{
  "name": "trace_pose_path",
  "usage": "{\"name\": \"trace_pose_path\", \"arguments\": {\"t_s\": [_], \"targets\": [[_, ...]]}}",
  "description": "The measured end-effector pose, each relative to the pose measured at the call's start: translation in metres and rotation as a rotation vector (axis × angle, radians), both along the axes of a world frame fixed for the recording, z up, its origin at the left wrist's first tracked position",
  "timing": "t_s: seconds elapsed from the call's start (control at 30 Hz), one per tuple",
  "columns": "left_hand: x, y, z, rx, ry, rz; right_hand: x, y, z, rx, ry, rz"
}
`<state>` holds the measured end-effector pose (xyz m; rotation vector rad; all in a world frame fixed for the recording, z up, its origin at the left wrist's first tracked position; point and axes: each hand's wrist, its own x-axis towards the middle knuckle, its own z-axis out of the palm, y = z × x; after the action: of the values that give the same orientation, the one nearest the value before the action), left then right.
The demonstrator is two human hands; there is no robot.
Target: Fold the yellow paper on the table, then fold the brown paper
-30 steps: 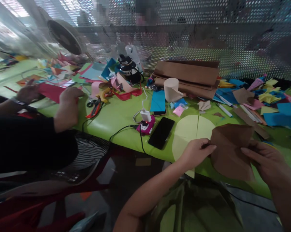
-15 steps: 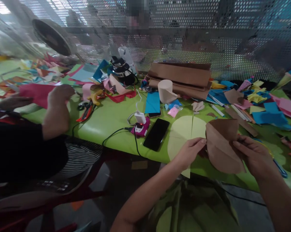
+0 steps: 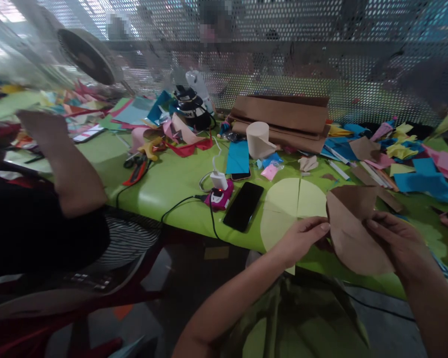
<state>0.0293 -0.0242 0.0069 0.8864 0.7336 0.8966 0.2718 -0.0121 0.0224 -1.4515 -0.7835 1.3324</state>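
Observation:
Between my hands is a piece of brown paper (image 3: 352,238) with a rounded lower edge, curled so that its upper part folds over. My left hand (image 3: 308,236) pinches its left edge between thumb and fingers. On the opposite edge, my right hand (image 3: 393,236) grips it with the thumb in front. A pale yellow paper disc (image 3: 283,204) with crease lines lies on the green table (image 3: 175,181), partly under my left forearm. Left of the disc rests a black phone (image 3: 243,206).
A purple power strip (image 3: 220,195) with a white charger (image 3: 218,180) and cables sits beside the phone. Behind are a curled cream paper strip (image 3: 259,140) and folded brown paper (image 3: 281,117). Orange-handled scissors (image 3: 137,171) lie left. A co-worker's arm (image 3: 73,169) reaches over the table's left side.
The brown paper and both my hands have shifted slightly right, and the paper is curled a little differently. The co-worker's hands have moved left and up, with the red paper.

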Motion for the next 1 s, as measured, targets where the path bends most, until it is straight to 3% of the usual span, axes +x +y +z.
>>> {"name": "trace_pose_path", "arguments": {"t_s": [0.37, 0.63, 1.0], "targets": [[-0.0011, -0.0001, 0.0009, -0.016, -0.036, 0.0, -0.0016, -0.0024, 0.003, -0.002, 0.025, -0.007], [-0.004, 0.0015, 0.0091, -0.033, -0.047, -0.027, -0.001, -0.0025, 0.0046, -0.004, 0.022, -0.004], [-0.0035, 0.0002, 0.005, -0.007, 0.011, 0.013, -0.0039, -0.0029, 0.0075, 0.01, 0.007, 0.015]]}}
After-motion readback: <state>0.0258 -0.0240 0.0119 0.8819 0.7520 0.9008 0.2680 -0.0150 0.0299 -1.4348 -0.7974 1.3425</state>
